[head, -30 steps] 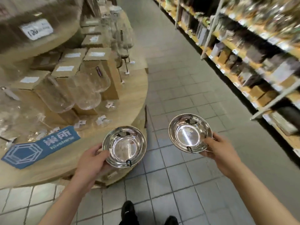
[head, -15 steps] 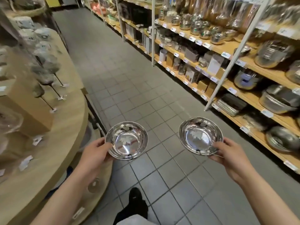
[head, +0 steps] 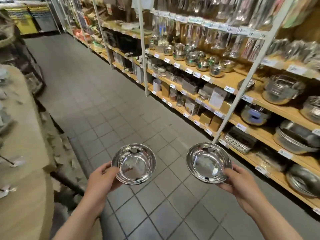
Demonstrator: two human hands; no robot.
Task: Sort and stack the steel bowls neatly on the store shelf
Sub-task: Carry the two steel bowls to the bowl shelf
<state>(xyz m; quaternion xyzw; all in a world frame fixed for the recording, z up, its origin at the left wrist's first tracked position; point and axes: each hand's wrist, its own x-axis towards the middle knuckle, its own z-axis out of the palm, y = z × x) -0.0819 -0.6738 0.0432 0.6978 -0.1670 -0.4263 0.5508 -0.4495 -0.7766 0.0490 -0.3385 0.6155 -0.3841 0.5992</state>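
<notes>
- Swinging away from the round wooden table (head: 22, 153) at the left, the view now faces the shelf (head: 259, 99) of steel ware on the right, so the placing spot has come within reach.
- Wooden boards there carry nested, shiny round basins (head: 294, 137); which stack matches is hard to tell through the blur.
- The left hand (head: 102, 181) pinches the rim of one bowl (head: 133, 164), thumb on top.
- The right hand (head: 242, 184) grips the shallower, mirror-smooth second bowl (head: 208, 165) likewise; both hang over the tiled floor (head: 97, 101).
</notes>
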